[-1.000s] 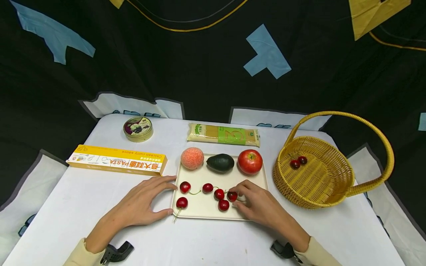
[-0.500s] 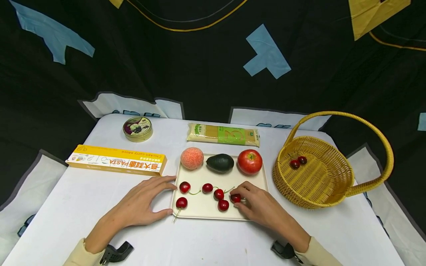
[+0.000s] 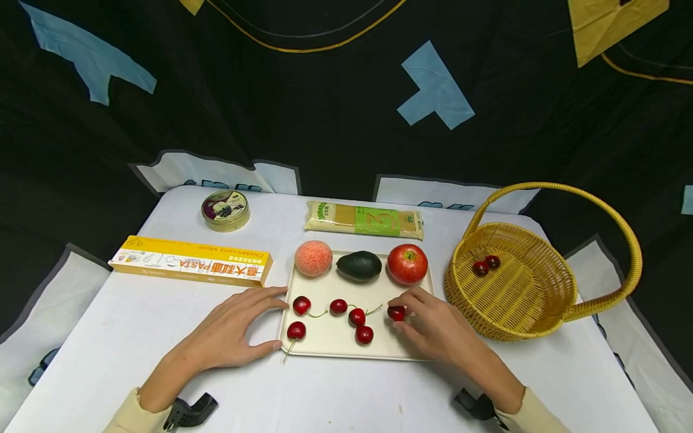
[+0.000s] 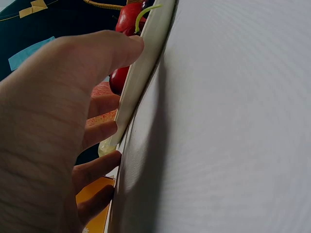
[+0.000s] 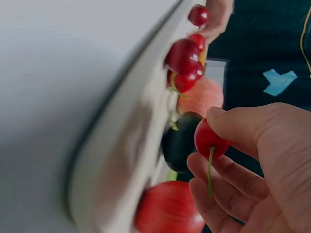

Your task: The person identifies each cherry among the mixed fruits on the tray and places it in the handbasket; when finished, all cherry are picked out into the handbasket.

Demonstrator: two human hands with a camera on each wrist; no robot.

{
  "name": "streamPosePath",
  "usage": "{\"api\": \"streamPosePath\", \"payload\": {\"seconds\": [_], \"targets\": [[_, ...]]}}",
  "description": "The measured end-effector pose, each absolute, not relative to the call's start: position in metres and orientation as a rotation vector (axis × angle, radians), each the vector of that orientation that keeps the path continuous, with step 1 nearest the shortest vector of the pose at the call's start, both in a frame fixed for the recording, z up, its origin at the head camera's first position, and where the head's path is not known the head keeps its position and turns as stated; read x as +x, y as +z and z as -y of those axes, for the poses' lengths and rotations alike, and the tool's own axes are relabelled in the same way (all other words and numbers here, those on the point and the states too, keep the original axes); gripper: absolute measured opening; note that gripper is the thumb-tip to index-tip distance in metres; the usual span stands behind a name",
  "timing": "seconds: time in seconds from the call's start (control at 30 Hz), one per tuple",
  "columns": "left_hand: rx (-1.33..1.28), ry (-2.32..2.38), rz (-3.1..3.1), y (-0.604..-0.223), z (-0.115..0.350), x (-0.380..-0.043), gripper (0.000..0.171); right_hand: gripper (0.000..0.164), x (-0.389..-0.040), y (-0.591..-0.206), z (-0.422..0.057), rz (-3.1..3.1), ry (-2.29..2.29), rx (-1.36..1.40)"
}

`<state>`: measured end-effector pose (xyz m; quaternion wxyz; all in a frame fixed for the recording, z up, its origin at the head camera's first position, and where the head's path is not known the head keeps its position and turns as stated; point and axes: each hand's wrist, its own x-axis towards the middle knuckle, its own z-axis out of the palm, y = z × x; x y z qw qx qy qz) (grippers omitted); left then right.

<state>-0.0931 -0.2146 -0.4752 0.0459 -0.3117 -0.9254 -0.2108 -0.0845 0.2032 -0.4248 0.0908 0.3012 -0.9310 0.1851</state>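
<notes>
My right hand point(image 3: 441, 328) pinches a dark red cherry point(image 5: 208, 138) between thumb and fingers, its green stem hanging free. In the head view this cherry is over the right part of the cream tray point(image 3: 332, 343). Several other cherries lie on the tray, among them one cherry point(image 3: 364, 335) near the middle front. My left hand point(image 3: 230, 331) is at the tray's left edge, fingers spread and loosely bent. In the left wrist view, its thumb point(image 4: 129, 48) rests against the tray rim. A peach point(image 3: 313, 258), an avocado point(image 3: 359, 266) and a red apple point(image 3: 407, 264) line the tray's back.
On the right stands a yellow wicker basket point(image 3: 476, 313) with a tall handle and two cherries point(image 3: 486, 264) inside. A pasta packet point(image 3: 364, 220) lies behind the tray. A yellow pasta box point(image 3: 189, 260) and a round tin point(image 3: 225, 210) are at the left.
Holding the cherry, my right hand has lifted slightly and shifted right, away from the other cherries. The left hand has stayed at the tray's edge.
</notes>
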Motion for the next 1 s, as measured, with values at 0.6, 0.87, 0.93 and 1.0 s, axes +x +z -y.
{"api": "streamPosePath", "payload": {"seconds": [0.6, 0.87, 0.93, 1.0], "targets": [[-0.957, -0.628, 2.818, -0.474, 0.215, -0.095, 0.06, 0.039, -0.094, -0.392, -0.249, 2.733, 0.58, 0.669], [-0.956, -0.635, 2.816, -0.476, 0.216, -0.094, 0.06, 0.041, -0.101, -0.396, -0.272, 2.709, 0.579, 0.59], [-0.956, -0.638, 2.818, -0.476, 0.216, -0.094, 0.06, 0.041, -0.103, -0.398, -0.278, 2.703, 0.59, 0.57], [-0.955, -0.639, 2.821, -0.476, 0.216, -0.093, 0.06, 0.041, -0.105, -0.401, -0.284, 2.695, 0.602, 0.554]]}}
